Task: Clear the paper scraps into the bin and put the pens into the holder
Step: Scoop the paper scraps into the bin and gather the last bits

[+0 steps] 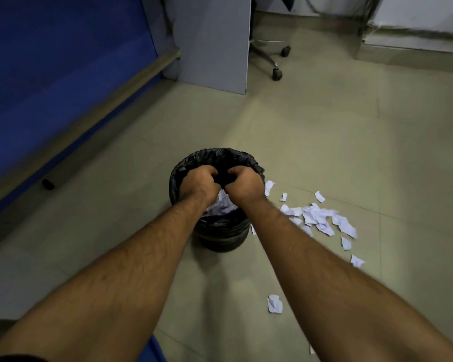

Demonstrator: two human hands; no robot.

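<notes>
A round bin [220, 236] lined with a black bag stands on the floor in front of me. My left hand [198, 182] and my right hand [243, 182] are side by side over its mouth, palms down, fingers curled in. White paper scraps [221, 205] show right under both palms and inside the bin. More torn paper scraps [321, 218] lie scattered on the floor just right of the bin. A single scrap [274, 304] lies nearer to me. No pens or holder are in view.
A blue partition [50, 74] with a wooden rail runs along the left. A grey desk panel [215, 43] stands behind the bin, with an office chair's wheeled base [276, 71] beside it. The floor is pale tile.
</notes>
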